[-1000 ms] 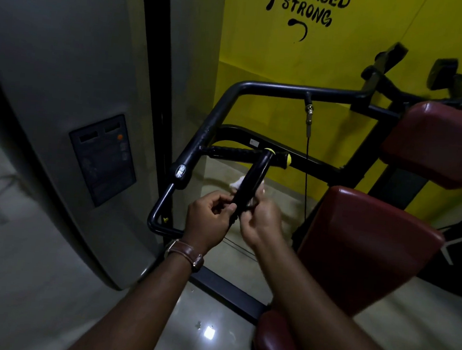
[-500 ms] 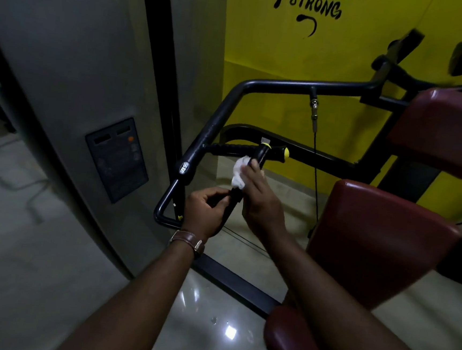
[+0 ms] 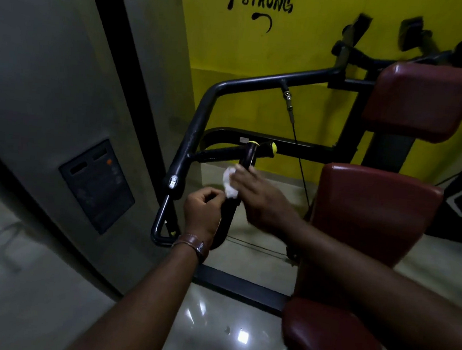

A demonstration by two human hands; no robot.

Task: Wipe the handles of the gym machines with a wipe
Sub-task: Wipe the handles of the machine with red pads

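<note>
A black upright handle [image 3: 247,159] with a yellow end cap sticks out from the gym machine's black bar frame [image 3: 198,121]. My left hand [image 3: 203,210], with a brown watch strap on its wrist, grips the lower part of this handle. My right hand [image 3: 261,198] presses a crumpled white wipe [image 3: 229,182] against the handle's middle, just above my left hand. A second, sideways handle [image 3: 265,149] with a yellow tip crosses behind the upright one.
Dark red seat pads [image 3: 371,212] stand close on the right, with another pad [image 3: 417,102] higher up. A grey pillar with a dark panel [image 3: 96,184] is on the left. A thin cable [image 3: 297,141] hangs behind the handles. A yellow wall is at the back, glossy floor below.
My right hand has slid the wipe up the handle from beside my left hand to its middle. My left hand has kept its grip lower down. The view has shifted slightly.
</note>
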